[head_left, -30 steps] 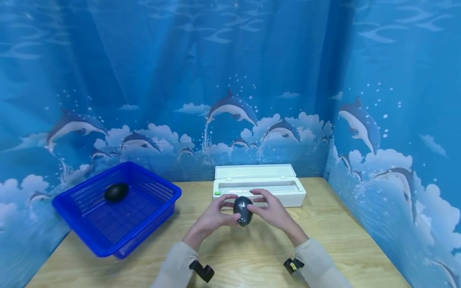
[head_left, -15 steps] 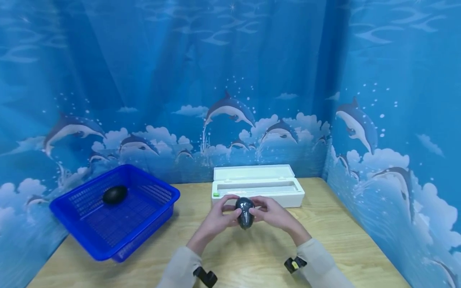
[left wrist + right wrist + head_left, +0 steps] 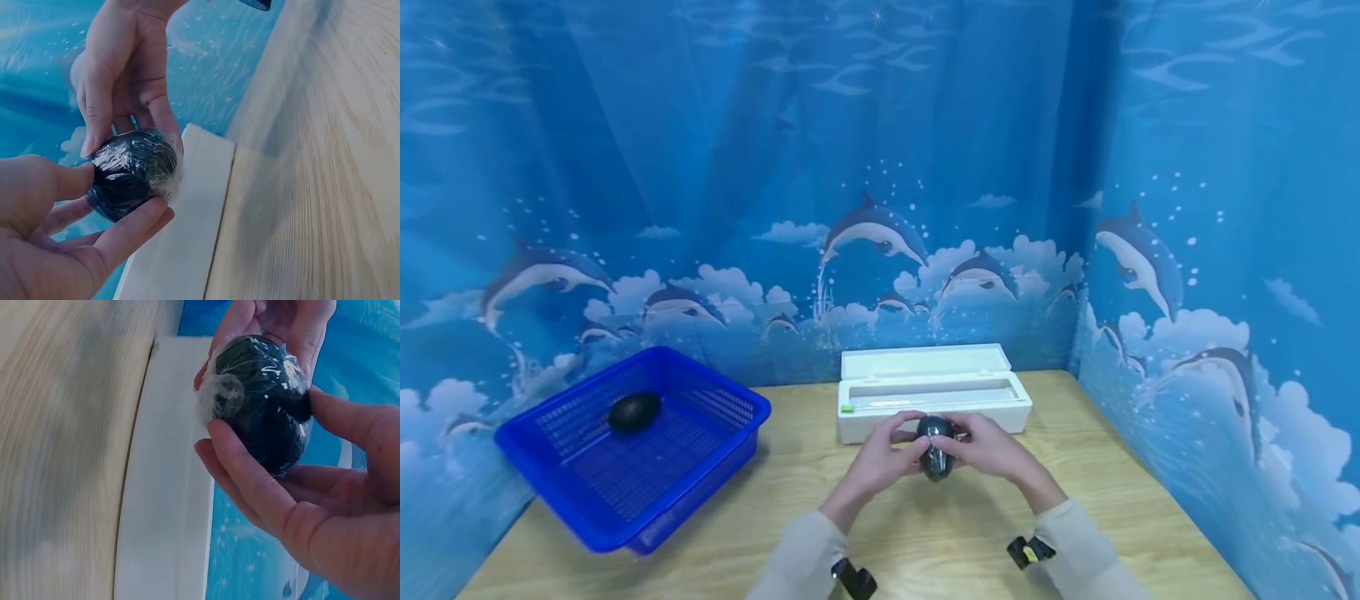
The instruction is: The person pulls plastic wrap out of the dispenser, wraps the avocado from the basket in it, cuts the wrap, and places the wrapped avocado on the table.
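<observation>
A dark, egg-shaped, avocado-like fruit point(image 3: 937, 465) is held up between both hands above the table. Clear cling film covers it, glossy and creased, and gathers in a bunched twist at one end, plain in the right wrist view on the fruit point(image 3: 259, 403). My left hand point(image 3: 882, 460) holds its left side between thumb and fingers. From the right, my right hand point(image 3: 994, 452) grips it the same way, both thumbs on the side nearest me. Just beyond the hands stands a long white cling-film box point(image 3: 1011, 414), lid up, with a small green piece point(image 3: 847, 409) at its left end.
At the left of the wooden table point(image 3: 760, 517) sits a blue plastic basket point(image 3: 700, 492) with one dark egg-shaped fruit point(image 3: 634, 412) inside. A blue curtain point(image 3: 737, 167) printed with dolphins hangs behind and along the right side. Black straps with small devices are on both wrists.
Both hands have moved to the right and slightly towards me with the wrapped fruit. The fruit has turned between the fingers, and the thumbs have come closer together. The head view has shifted slightly.
</observation>
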Demonstrator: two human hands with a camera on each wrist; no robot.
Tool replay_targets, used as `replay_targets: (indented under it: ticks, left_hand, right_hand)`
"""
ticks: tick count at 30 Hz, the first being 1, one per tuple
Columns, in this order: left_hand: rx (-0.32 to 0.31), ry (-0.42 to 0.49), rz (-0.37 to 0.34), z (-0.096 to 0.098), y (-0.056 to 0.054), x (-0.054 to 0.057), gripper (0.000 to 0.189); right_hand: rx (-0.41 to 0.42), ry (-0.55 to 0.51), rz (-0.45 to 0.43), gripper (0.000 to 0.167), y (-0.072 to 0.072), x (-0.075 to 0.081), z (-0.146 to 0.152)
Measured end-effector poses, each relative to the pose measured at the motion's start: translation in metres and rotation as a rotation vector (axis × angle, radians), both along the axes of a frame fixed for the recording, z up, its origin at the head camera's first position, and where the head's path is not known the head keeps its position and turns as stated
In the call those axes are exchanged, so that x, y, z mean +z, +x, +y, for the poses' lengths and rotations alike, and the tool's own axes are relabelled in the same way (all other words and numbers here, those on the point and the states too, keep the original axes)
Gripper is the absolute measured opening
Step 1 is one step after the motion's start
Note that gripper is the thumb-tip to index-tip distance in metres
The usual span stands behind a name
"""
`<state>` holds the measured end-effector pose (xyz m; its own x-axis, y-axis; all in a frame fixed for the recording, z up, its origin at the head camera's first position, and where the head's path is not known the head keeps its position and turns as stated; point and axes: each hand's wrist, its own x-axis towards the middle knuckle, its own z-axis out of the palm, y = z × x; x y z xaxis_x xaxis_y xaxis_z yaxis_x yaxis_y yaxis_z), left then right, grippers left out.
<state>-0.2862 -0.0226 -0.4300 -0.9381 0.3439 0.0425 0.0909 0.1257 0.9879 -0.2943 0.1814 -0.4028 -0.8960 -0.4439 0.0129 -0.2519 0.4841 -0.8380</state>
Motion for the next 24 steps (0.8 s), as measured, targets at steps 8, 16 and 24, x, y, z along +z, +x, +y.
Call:
replay_targets:
  ticks: [8,16,24]
  left_hand:
    - [-0.058,0.023,-0.005,0.049,-0.013,-0.001,0.046]
    - [-0.111,0.059,-0.018,0.11,-0.026,-0.005,0.052]
    - [-0.072,0.083,0.018,0.168,-0.028,-0.014,0.051]
  right_hand:
    - [-0.081,0.007,-0.024,0.049,-0.001,0.0,0.046]
    - [-0.198,0.08,-0.007,0.05,0.003,0.004,0.099]
    - [-0.322,0.118,-0.024,0.054,0.002,0.001,0.15]
